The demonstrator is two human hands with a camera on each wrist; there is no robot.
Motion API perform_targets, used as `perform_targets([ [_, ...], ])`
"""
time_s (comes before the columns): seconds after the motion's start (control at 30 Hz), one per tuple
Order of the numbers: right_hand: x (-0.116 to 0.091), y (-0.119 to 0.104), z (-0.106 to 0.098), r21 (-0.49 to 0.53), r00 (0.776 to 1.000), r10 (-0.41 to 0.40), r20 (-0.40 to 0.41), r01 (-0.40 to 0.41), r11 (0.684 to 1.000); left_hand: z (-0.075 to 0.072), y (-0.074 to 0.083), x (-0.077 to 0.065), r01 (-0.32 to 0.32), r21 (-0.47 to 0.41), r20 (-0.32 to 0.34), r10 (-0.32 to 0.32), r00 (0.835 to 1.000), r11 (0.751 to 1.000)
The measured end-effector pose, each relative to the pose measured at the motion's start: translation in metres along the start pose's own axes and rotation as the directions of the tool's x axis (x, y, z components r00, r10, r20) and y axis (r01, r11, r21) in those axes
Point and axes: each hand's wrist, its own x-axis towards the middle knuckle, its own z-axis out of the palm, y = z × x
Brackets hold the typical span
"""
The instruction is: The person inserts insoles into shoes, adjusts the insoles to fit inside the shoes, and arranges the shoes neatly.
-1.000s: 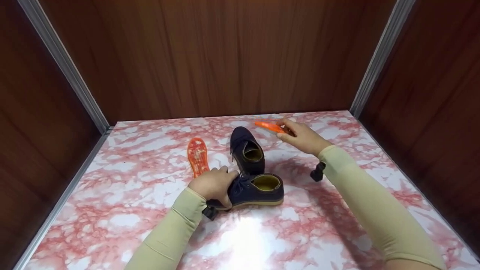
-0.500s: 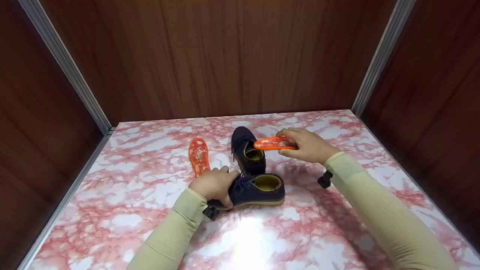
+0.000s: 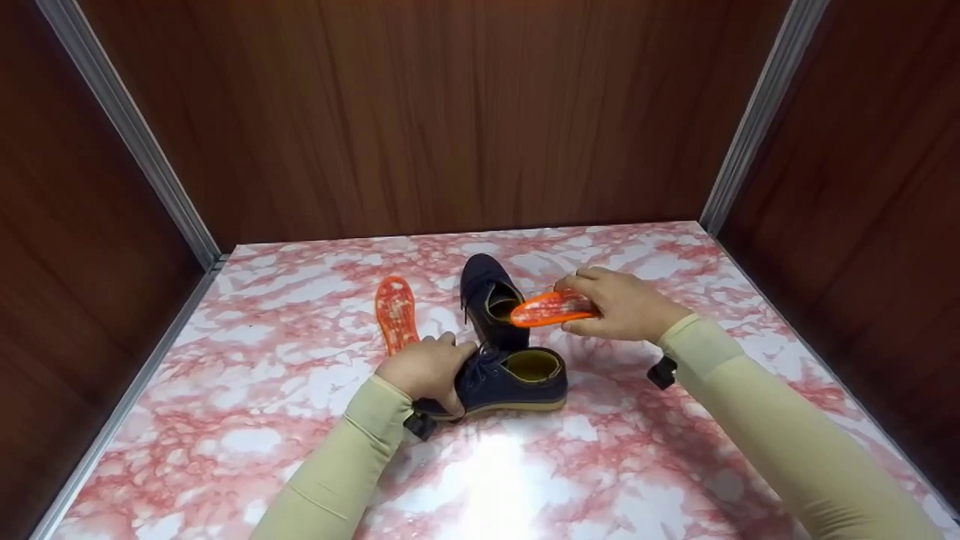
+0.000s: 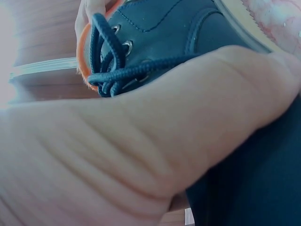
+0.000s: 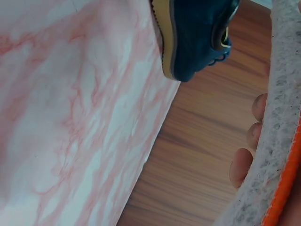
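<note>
My left hand (image 3: 426, 373) grips the toe end of the nearer navy shoe (image 3: 517, 386), which lies sideways with its yellow-lined opening to the right. In the left wrist view my thumb (image 4: 207, 117) crosses the shoe beside its blue laces (image 4: 136, 70). My right hand (image 3: 626, 304) pinches an orange-edged insole (image 3: 551, 308) in the air, above and right of the shoe openings. The insole's pale fuzzy underside (image 5: 277, 94) shows in the right wrist view, with fingertips along its edge. Behind the nearer shoe stands the second navy shoe (image 3: 484, 279), toe pointing away.
A second red-orange insole (image 3: 396, 311) lies flat on the left, its lower end hidden by my left hand. The pink and white marbled table (image 3: 247, 375) is bounded by brown wood-grain panels (image 3: 450, 120) at the back and sides.
My right hand has come down and toward me with the insole, which has turned to show its patterned red face. My left hand and both shoes have stayed in place.
</note>
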Motion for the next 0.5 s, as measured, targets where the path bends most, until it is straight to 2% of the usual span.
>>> perform_targets([
  [0.23, -0.009, -0.006, 0.004, -0.042, 1.0, -0.022, 0.01, 0.022, 0.999, 0.0, -0.001, -0.001, 0.003, -0.035, 0.008, -0.003, 1.0, 0.999],
  [0.5, -0.018, -0.01, 0.006, -0.102, 0.999, -0.052, 0.008, 0.052, 0.993, -0.006, -0.008, -0.001, -0.029, -0.172, 0.037, 0.036, 0.999, 0.985],
])
